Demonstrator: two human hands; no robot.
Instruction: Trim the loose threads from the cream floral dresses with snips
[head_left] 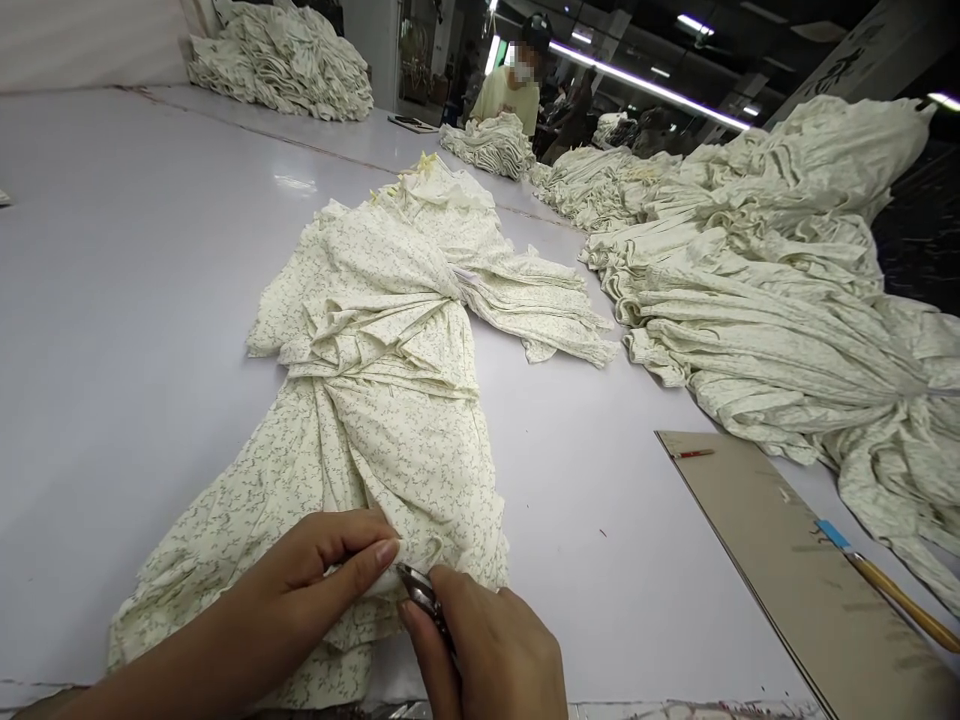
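Observation:
A stack of pale cream fabric pieces [420,430] with a small sprig print lies in front of me, bunched and tied near its middle. At the near end, my left hand [307,570] pinches an edge of this cloth between thumb and forefinger. My right hand [495,640] is closed around small metal thread snips [422,592], the blades pointing up and left toward the pinched cloth. The snips' tips are right beside my left fingertips. Most of the snips' body is hidden inside my right hand.
Large heaps of the same printed fabric [757,290] fill the right side, with another pile [281,60] at the far left. A brown board [750,520] lies at right, bearing a red pen [694,454] and a wooden-handled tool [904,600]. A person [517,85] stands beyond the table.

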